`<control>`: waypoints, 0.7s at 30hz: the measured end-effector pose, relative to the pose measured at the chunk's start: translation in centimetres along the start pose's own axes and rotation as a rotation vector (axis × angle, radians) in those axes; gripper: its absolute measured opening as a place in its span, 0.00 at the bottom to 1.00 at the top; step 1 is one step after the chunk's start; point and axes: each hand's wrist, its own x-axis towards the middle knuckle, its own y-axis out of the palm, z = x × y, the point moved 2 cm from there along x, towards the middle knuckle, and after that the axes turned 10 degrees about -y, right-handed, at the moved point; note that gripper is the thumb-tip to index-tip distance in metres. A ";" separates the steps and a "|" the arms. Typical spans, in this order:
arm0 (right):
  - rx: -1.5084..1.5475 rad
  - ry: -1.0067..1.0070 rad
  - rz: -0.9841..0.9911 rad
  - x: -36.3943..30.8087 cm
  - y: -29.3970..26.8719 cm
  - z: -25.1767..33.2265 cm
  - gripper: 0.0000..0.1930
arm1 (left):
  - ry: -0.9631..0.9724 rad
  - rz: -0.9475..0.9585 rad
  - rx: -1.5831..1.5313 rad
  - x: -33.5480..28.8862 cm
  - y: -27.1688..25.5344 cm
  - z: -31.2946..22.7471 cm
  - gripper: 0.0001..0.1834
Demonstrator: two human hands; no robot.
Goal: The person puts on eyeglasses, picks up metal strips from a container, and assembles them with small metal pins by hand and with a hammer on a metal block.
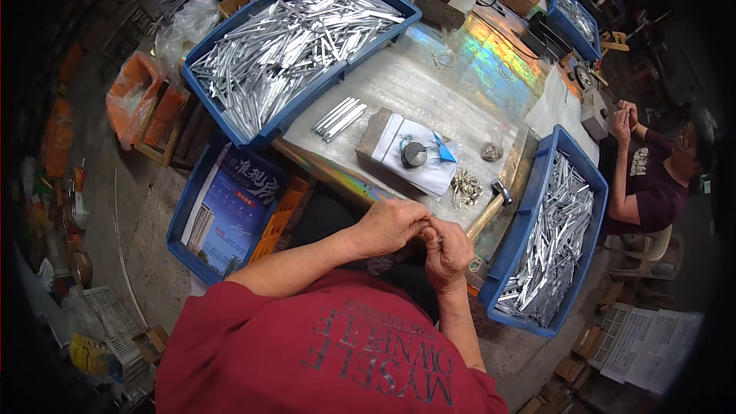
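Observation:
My left hand [389, 227] and my right hand [451, 251] meet at the table's near edge, fingers curled and pinched together. Whatever is between their fingertips is too small or hidden to make out. Just beyond them, a block covered with white paper [429, 178] bears a round dark metal piece [414, 155] and a blue scrap [444, 150]. A heap of small brass-coloured parts [465, 187] lies to its right. Close to my right hand rests a hammer [491, 208] with a wooden handle. Several silvery metal strips [339, 119] lie in a row left of the block.
A large blue bin [264, 136] full of metal strips stands at the far left; another blue bin [553, 142] of strips is at the right. A lower blue tray [178, 234] holds a printed poster. At the right sits another person [652, 176], hands raised.

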 end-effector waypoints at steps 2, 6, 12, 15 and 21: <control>0.007 0.026 -0.013 0.1 -0.1 0.2 0.06 | 0.025 -0.016 0.033 -0.1 0.2 0.3 0.06; 0.065 0.169 -0.060 0.6 -0.3 0.7 0.06 | 0.164 -0.095 0.074 -0.1 0.0 0.5 0.06; 0.434 0.510 -0.148 -0.4 0.2 0.5 0.13 | 0.276 -0.147 0.147 -0.5 -1.0 0.4 0.07; 0.671 0.689 -0.183 0.3 0.3 0.7 0.15 | 0.349 -0.134 0.133 -0.6 -1.5 0.7 0.08; 0.885 0.759 -0.173 1.2 1.2 1.1 0.13 | 0.143 -0.273 0.194 -1.0 -4.6 2.3 0.05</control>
